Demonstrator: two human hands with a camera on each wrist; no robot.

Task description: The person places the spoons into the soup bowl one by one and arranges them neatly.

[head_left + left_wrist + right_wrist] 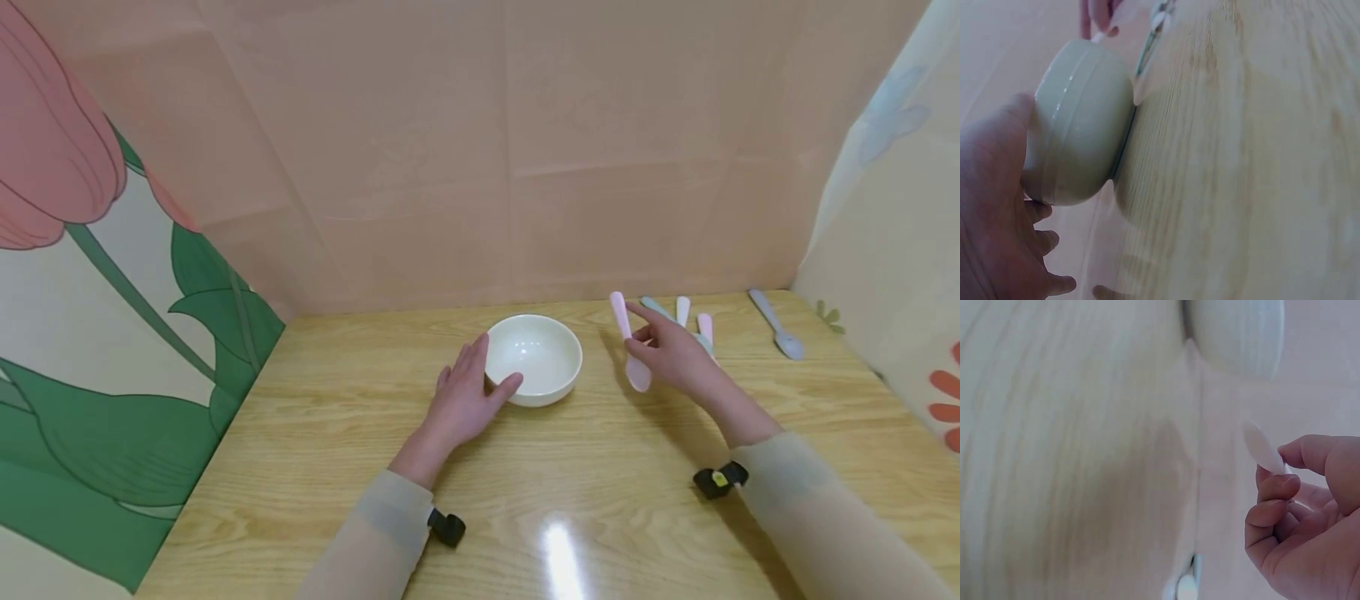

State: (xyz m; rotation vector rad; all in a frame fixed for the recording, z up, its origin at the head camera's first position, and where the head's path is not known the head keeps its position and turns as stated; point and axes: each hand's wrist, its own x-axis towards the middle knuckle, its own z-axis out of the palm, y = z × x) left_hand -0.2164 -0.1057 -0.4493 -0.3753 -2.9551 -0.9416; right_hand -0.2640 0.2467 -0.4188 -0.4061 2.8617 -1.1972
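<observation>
Our left hand on the bowl, our right hand holding a pink spoon beside it.

We've got the white bowl (534, 357) standing upright near the middle of the wooden table (315, 433). Our left hand (467, 398) rests against its left side, fingers relaxed along the wall and thumb touching near the base; the left wrist view shows the palm against the bowl's outer wall. Our right hand (672, 354) is just right of the bowl, apart from it, pinching the pink spoon (628, 342) between thumb and fingertips. The spoon is off the table, bowl end down and toward us, handle pointing away. Behind that hand, more pastel spoons (693, 321) lie on the table, partly hidden. A grey spoon (776, 324) lies well apart toward the right wall.
</observation>
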